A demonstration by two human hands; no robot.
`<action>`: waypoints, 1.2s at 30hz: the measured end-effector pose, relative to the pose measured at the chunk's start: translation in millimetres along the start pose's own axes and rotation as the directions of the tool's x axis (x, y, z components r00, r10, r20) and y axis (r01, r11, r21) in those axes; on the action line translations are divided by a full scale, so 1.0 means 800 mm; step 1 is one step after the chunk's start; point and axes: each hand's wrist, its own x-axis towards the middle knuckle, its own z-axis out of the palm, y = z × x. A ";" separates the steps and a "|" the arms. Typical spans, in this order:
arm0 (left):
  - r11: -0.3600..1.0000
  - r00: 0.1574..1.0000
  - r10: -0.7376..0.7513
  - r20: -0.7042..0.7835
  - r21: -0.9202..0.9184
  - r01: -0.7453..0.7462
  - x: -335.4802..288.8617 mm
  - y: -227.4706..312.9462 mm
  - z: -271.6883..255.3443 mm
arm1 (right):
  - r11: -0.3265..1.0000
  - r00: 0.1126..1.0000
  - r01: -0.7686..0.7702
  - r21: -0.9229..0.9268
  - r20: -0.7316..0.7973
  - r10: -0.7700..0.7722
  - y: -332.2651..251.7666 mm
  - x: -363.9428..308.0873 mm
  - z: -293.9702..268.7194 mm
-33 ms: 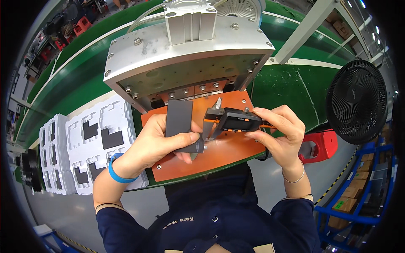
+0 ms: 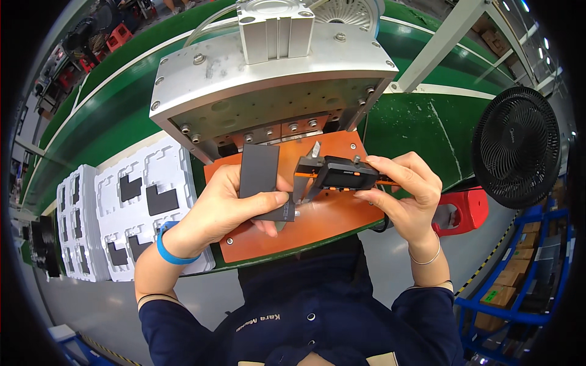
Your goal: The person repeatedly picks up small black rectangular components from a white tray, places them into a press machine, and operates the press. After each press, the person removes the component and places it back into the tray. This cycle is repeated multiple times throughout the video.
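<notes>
My left hand (image 2: 229, 207) grips a flat dark grey L-shaped part (image 2: 259, 174), thumb across its lower edge. My right hand (image 2: 403, 189) holds a black and orange digital caliper (image 2: 339, 174) level, its steel jaws touching the right edge of the part. Both are held above an orange plate (image 2: 323, 213) under a grey metal press (image 2: 268, 79). A blue band sits on my left wrist, a thin bracelet on my right.
White foam trays (image 2: 131, 213) with several dark L-shaped parts lie at left on the green conveyor belt (image 2: 415, 128). A black fan (image 2: 519, 146) stands at right, a red stool (image 2: 467, 210) beside it, blue shelves with boxes (image 2: 519, 293) lower right.
</notes>
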 end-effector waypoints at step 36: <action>1.000 1.000 0.016 -0.025 0.007 -0.016 0.002 -0.005 -0.003 | 0.995 0.994 0.095 0.000 -0.044 -0.095 0.005 -0.009 0.010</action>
